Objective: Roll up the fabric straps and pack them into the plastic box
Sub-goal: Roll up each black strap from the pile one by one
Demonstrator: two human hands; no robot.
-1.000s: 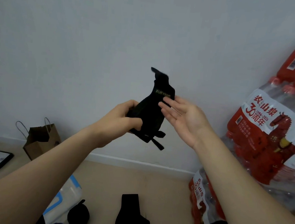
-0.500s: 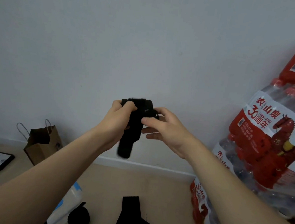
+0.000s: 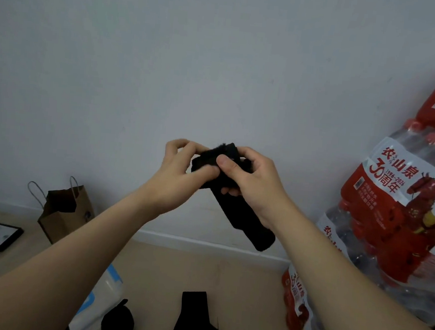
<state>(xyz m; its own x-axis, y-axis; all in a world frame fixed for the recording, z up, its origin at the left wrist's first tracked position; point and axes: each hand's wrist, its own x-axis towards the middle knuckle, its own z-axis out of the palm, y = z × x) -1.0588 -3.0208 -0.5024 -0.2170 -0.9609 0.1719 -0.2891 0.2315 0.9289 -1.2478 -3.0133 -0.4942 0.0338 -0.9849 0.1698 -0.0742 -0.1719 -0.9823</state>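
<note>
A black fabric strap (image 3: pixel 243 214) is held up in front of the wall, its upper end folded over and its free tail slanting down to the right. My left hand (image 3: pixel 181 172) pinches the folded end from the left. My right hand (image 3: pixel 249 175) grips the same end from the right, thumb on top. Low on the floor lies another black strap (image 3: pixel 195 318), and a rolled black strap (image 3: pixel 117 324) sits beside the clear plastic box with blue trim (image 3: pixel 105 294) at the bottom left.
Shrink-wrapped packs of red-labelled water bottles (image 3: pixel 402 207) stack up on the right. A brown paper bag (image 3: pixel 65 212) stands by the wall at left, with a dark framed panel (image 3: pixel 2 235) on the floor beside it.
The strap's end has been folded further between both hands, and its hanging tail has swung from straight down to down-right. My right hand went from open fingers to gripping the strap.
</note>
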